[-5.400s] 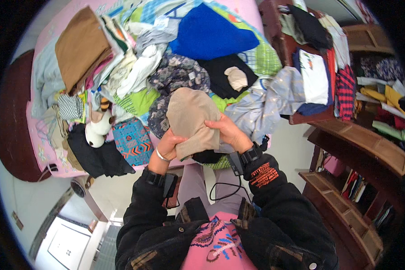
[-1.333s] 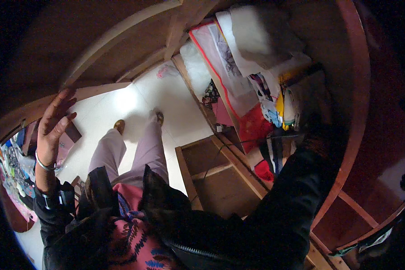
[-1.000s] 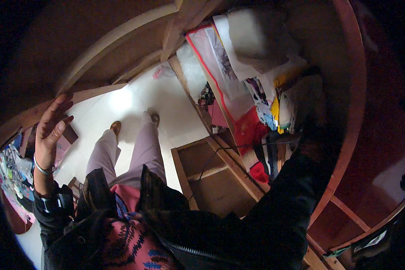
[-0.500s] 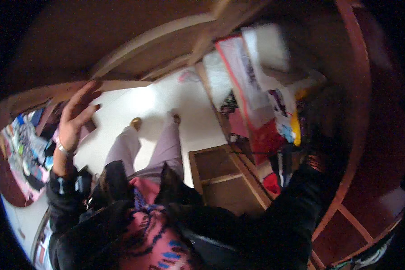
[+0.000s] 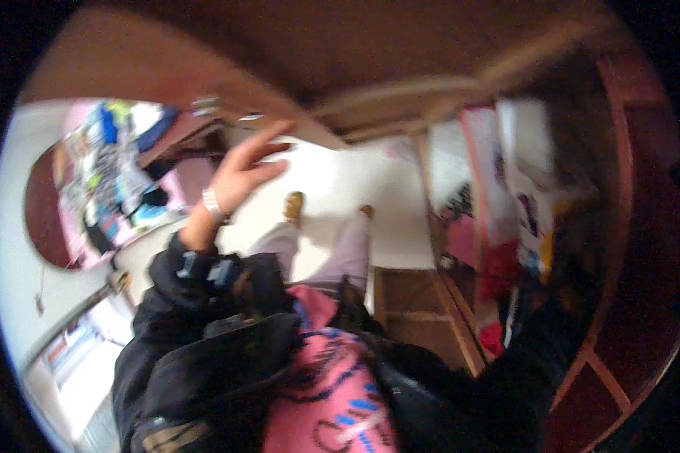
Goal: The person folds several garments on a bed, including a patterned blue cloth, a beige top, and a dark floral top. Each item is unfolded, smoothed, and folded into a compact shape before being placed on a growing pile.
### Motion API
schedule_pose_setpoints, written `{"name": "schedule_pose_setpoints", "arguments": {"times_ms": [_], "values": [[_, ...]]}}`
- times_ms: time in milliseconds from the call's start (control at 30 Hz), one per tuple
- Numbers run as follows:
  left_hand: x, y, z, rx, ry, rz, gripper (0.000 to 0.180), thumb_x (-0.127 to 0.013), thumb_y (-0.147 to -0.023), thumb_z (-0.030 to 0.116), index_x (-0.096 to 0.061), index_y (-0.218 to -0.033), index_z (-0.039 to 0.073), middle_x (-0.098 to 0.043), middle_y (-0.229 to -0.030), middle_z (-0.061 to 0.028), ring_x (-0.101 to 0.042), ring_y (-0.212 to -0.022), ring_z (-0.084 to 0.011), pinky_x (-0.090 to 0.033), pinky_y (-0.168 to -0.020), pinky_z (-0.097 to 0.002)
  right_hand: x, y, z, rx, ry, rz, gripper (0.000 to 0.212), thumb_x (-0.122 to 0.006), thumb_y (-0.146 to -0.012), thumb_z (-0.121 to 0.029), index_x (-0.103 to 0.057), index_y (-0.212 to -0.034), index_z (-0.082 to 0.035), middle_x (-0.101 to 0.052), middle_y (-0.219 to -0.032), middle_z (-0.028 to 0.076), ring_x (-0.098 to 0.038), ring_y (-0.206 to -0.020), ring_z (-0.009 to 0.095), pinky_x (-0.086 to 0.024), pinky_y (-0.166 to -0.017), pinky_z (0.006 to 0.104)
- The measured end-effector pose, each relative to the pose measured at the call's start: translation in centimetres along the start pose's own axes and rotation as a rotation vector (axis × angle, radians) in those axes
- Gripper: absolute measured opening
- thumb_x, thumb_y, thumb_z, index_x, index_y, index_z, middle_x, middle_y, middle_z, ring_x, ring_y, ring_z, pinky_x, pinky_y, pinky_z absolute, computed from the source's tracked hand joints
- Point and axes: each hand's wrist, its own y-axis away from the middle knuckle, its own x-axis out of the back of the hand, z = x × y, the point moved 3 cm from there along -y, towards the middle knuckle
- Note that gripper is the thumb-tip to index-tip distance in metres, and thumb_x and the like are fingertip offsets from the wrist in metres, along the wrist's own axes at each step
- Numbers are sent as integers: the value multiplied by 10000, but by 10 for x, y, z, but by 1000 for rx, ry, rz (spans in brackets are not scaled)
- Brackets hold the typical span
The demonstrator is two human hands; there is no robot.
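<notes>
My left hand (image 5: 243,175), with a bracelet at the wrist, is raised with thumb and fingers apart and nothing in it. Its fingertips are close to the lower edge of a brown wooden door panel (image 5: 227,90); whether they touch it I cannot tell. On the right, my arm in a black sleeve (image 5: 517,377) reaches into a dark wooden cupboard (image 5: 619,249). My right hand (image 5: 574,300) is barely visible in the shadow there, its fingers lost. Near it are a white and red plastic bag (image 5: 499,226) and a packet with yellow on it (image 5: 540,245).
At the left, a heap of mixed clothes (image 5: 117,174) lies on a pink cloth over a bed with a dark red rounded end (image 5: 47,215). An open wooden compartment (image 5: 408,294) stands low beside my legs. Pale floor (image 5: 332,174) shows around my feet.
The view has swung left, so the clothes heap shows more fully and the cupboard lies further right. My left hand stays raised and open. My right hand has become harder to see.
</notes>
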Motion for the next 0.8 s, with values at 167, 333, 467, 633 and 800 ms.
{"name": "schedule_pose_setpoints", "arguments": {"times_ms": [167,333,467,633,800], "values": [[44,38,-13,-38,26,-93,510,-577,-860,56,-417,-1344,73,-496,-1292,-67,-497,-1114,-163,-421,-947,-309,-14,34,-43,134,-30,2,383,-476,-951,-273,-499,-1243,-27,-539,-1197,86,-501,-1084,227,-376,-940,318],[97,92,-49,-54,130,-33,449,-593,-873,52,-466,-1303,71,-583,-1136,-49,-526,-1016,-115,-437,-907,-275,-57,147,-202,350,-967,-215,362,-548,-921,-242,-543,-1195,-4,-567,-1126,83,-527,-1026,204,-416,-878,310],[165,151,-84,-107,179,24,431,-596,-879,88,-475,-1293,61,-588,-1127,-51,-521,-1031,-119,-431,-911,-282,-82,274,-396,772,-591,-668,405,-605,-845,-115,-523,-1218,20,-603,-908,41,-551,-799,129,-457,-740,264],[277,279,-150,-85,213,199,445,-595,-875,116,-471,-1299,59,-593,-1134,-70,-537,-1020,-134,-438,-895,-283,-59,433,-589,862,-570,-935,497,-628,-843,-229,-486,-1257,7,-586,-1144,168,-575,-1011,233,-466,-830,346],[391,439,-213,-101,309,658,421,-570,-886,130,-477,-1290,56,-601,-1096,-65,-558,-993,-134,-454,-868,-278,-46,552,-759,1105,-504,-920,425,-624,-837,-195,-537,-1204,1,-642,-973,103,-594,-880,169,-473,-788,305]]}}
